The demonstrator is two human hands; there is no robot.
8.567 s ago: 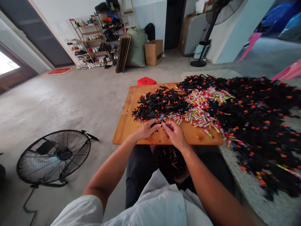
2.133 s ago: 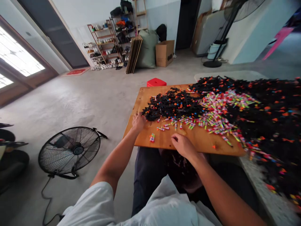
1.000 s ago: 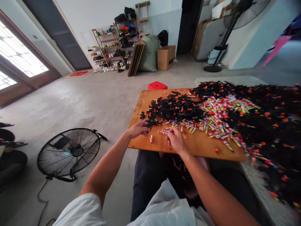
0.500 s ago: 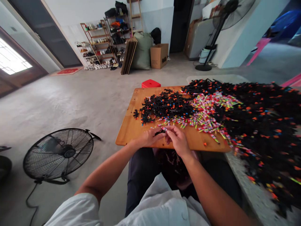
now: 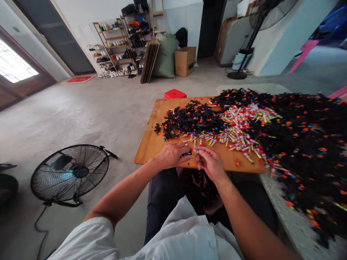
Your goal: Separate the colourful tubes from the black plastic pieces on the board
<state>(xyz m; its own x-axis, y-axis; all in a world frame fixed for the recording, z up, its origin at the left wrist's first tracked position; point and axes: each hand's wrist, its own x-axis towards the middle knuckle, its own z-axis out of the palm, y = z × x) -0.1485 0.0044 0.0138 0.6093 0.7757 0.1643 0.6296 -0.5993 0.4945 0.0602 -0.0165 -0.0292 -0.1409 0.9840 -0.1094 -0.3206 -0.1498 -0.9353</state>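
Observation:
At the near edge of the wooden board, my left hand (image 5: 171, 156) is closed around a small black plastic toy gun (image 5: 186, 154), mostly covered by the fingers. Just right of it, my right hand (image 5: 213, 163) pinches a small colourful wrapped tube (image 5: 195, 150), whose end meets or nearly meets the toy gun; contact cannot be made out. Beyond both hands lies a heap of black toy guns (image 5: 192, 121) with orange and blue bits. A pile of pink, yellow and green tubes (image 5: 237, 126) spreads to its right.
The wooden board (image 5: 148, 146) rests across my lap area. A much larger mound of black toy guns (image 5: 306, 133) covers the grey surface on the right. A red stool (image 5: 175, 94) stands behind the board. On the floor at left is a black fan (image 5: 72, 173); a cardboard box (image 5: 185, 61) stands farther back.
My right hand has shifted slightly right and away from the left, and the colourful tube between them shows more clearly. The view has tilted a little.

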